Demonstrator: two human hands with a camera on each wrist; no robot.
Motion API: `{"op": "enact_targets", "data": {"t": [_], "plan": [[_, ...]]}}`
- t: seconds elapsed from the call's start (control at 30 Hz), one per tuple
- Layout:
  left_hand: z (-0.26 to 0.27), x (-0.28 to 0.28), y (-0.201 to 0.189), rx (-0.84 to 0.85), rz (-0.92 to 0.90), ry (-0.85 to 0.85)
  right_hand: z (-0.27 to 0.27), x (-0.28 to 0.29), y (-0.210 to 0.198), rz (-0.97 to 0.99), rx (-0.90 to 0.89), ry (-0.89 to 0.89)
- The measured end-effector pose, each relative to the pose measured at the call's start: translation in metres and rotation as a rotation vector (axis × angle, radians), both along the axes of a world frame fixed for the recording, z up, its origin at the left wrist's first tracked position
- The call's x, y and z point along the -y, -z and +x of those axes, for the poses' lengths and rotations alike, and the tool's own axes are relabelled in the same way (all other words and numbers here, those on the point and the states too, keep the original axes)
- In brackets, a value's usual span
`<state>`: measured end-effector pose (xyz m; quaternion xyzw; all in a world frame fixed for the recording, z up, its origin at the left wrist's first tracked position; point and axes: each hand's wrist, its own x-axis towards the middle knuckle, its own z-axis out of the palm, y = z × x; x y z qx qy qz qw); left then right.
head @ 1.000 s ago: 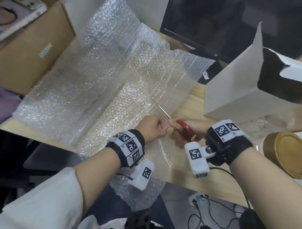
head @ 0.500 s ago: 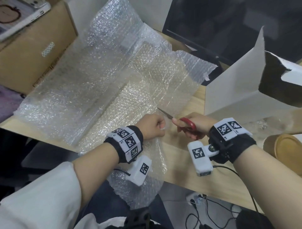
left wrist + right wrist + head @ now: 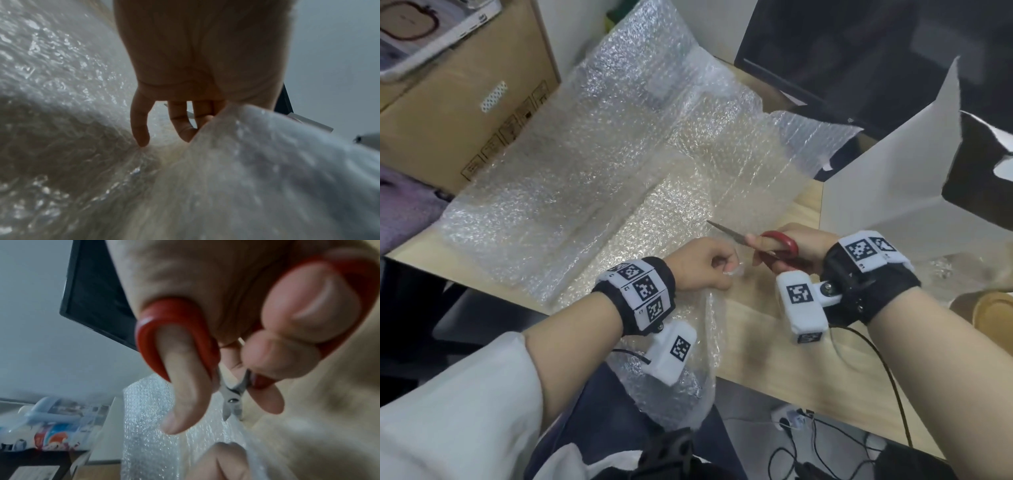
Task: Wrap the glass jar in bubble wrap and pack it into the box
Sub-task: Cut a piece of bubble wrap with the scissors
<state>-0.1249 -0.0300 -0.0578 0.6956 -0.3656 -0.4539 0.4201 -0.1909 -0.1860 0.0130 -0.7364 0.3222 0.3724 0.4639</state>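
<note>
Gripping a bunched edge of the clear bubble wrap sheet in a closed fist, the left hand sits at the table's near edge much as it did a second ago. The right hand has its thumb and fingers curled through the loops of the red-handled scissors; compared with the earlier frames the blades point lower and further left, and the hand has drawn back slightly. In the right wrist view the blades stand a little apart. The sheet lies spread and creased across the wooden table, one end hanging over the near edge. An open white cardboard box stands at the right. The jar's wooden lid shows at the right edge, with glass beside it, well apart from the wrap.
</note>
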Motion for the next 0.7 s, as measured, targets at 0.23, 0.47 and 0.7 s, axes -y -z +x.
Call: {"op": "enact_targets", "data": {"t": [0.23,0.47,0.7], "plan": [[0.002,0.0,-0.016,-0.076,-0.078,0.133,0.012,-0.006,0.004,0.139,-0.014,-0.016],[0.005,-0.007,-0.016,-0.112,-0.049,0.22,0.021,-0.003,0.008,0.154,-0.05,-0.048],[0.007,-0.008,-0.026,-0.174,-0.051,0.365,0.032,-0.006,0.023,0.328,-0.075,-0.024]]}}
